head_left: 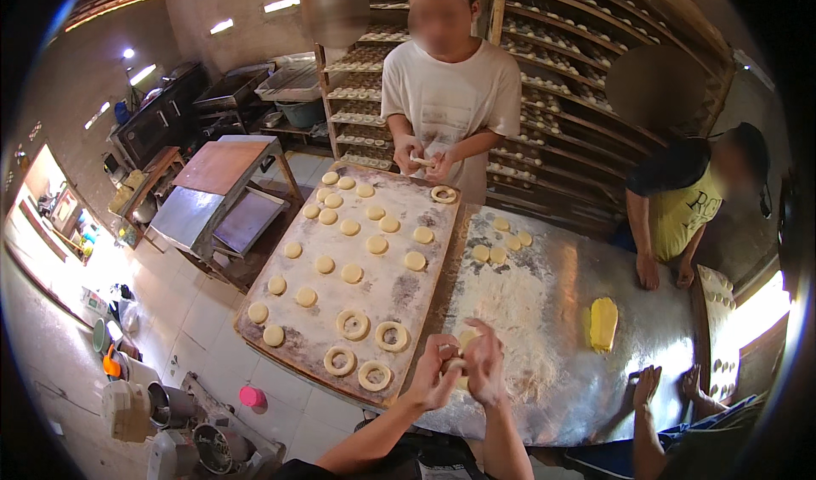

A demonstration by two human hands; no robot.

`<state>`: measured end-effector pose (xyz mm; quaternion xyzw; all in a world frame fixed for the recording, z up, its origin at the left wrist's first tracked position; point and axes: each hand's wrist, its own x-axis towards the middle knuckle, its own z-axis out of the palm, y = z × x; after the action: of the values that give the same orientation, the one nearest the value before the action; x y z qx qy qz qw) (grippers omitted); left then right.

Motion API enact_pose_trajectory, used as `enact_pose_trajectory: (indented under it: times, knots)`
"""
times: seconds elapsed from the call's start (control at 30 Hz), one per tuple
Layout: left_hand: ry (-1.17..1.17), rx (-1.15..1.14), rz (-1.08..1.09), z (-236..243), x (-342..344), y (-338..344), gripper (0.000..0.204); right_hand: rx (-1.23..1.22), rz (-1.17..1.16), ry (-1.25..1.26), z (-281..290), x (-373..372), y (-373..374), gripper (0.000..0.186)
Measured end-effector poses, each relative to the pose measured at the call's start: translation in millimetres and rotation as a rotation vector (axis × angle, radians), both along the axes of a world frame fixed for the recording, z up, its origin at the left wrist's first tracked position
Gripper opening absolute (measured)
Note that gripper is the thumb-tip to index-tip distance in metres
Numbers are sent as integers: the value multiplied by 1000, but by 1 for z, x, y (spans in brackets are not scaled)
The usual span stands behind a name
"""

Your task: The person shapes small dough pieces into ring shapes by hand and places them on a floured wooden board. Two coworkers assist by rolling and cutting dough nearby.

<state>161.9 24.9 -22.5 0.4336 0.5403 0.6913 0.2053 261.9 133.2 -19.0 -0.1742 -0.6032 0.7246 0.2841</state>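
Observation:
My left hand [432, 376] and my right hand [487, 371] meet over the near edge of the floured metal table. Between them is a small piece of pale dough [456, 364], mostly covered by the fingers. Left fingers curl around it; the right hand presses from the other side, fingers bent. Beneath my hands, part of another dough piece [467, 337] shows on the flour. On my left lies a large floured board [387, 289] with several dough rings [365, 375] at its near end and flat round dough pieces [352, 273] farther up.
Opposite, a co-worker [450, 89] handles dough at the board's far end. Another person [680, 195] leans on the table's far right; a third person's hands [648, 386] rest at near right. A yellow slab [603, 324] lies on the metal table [557, 310]. Filled racks [552, 51] stand behind.

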Motion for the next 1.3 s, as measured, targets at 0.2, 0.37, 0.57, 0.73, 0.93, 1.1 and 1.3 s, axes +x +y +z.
enact_pose_trajectory:
  times: [0.2,0.37,0.57,0.73,0.93,1.1,1.3]
  knots:
    - [402,-359,187,9,-38,-6,30,-197,28,35,9,-36,-22,82]
    - [330,-269,247,3,-62,-7,18,-71,40,229,-4,-66,-35,86]
    - [310,-299,174,-5,-112,-22,16,-235,-34,390,-15,-114,-40,87]
    - [295,-331,77,-1,-139,-18,14,38,-106,145,-7,-140,-41,81]
    - [337,-351,0,-3,-164,-11,16,-117,-101,321,-15,-151,-41,77]
    - [313,-355,-72,-3,-172,-3,24,315,-190,-16,-27,-154,-30,85]
    - [315,-450,-120,-2,-181,6,32,-144,-219,45,-15,-147,-31,76]
